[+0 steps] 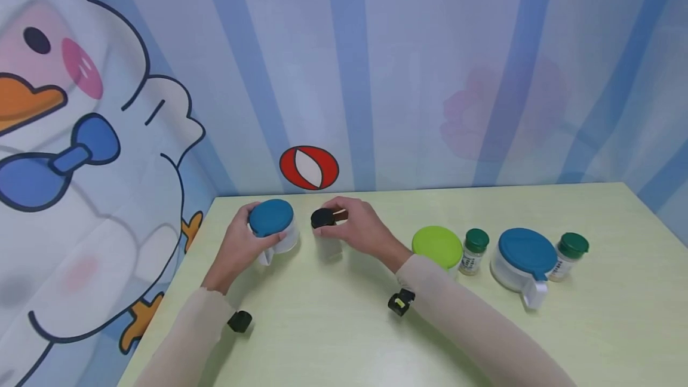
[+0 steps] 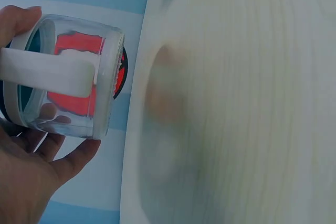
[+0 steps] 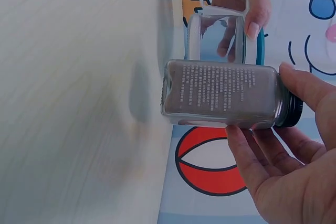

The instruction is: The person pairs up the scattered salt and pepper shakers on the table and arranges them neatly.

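Note:
My left hand [image 1: 247,243] grips a clear glass jar [image 2: 73,77] with a blue lid [image 1: 272,217] and a white handle [image 2: 50,72]. In the left wrist view the jar is held just above the table, its fingers wrapped round the side. To its right, my right hand [image 1: 357,226] holds a square glass spice bottle [image 3: 223,90] by its upper part, thumb and fingers on opposite sides. Brownish-grey powder fills that bottle, printed text covers one face, and its cap [image 1: 322,218] is black. Both containers stand upright, side by side near the table's back edge.
Right of my right forearm are a green-lidded jar [image 1: 438,246], a spice jar with a dark green cap [image 1: 470,252], a blue-lidded jar with a handle [image 1: 524,255] and another green-capped jar [image 1: 570,252]. A printed curtain [image 1: 408,76] rises behind the pale table [image 1: 344,333].

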Demonstrator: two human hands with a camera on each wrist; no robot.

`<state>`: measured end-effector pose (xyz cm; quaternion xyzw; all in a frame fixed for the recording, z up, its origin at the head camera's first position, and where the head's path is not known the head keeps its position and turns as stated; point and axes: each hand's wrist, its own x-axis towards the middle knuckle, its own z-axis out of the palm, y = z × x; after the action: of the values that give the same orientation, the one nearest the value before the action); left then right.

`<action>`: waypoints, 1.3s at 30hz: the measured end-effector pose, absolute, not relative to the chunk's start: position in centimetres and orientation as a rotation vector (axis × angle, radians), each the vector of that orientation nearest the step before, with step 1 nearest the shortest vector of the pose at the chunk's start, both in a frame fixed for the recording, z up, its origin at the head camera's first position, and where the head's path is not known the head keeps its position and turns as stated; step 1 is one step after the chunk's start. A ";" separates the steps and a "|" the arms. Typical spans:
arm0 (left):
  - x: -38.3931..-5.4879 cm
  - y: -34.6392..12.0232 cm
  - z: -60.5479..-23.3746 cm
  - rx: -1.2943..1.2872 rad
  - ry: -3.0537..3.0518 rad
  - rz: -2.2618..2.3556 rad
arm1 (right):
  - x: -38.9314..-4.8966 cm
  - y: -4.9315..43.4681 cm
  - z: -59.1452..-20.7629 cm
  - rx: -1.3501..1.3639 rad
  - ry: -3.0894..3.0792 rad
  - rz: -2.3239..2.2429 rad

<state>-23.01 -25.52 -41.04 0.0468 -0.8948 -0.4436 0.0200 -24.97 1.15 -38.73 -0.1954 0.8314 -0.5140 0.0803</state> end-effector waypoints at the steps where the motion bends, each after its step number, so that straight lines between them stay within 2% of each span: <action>1: -22.9 -25.4 -41.0 0.138 -2.776 -1.376 | -24.9 1.3 -38.7 -0.575 2.492 -1.531; 24: -20.4 -21.7 -39.9 -0.098 -2.743 -1.391 | -22.3 4.7 -37.3 -0.510 2.626 -1.472; 39: -19.2 -18.6 -39.5 -0.137 -2.754 -1.391 | -21.4 6.9 -37.4 -0.446 2.748 -1.380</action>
<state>-19.17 -18.62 -39.51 -0.0443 -0.8913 -0.4504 0.0266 -21.43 6.90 -37.39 -0.1434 0.8843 -0.4440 0.0173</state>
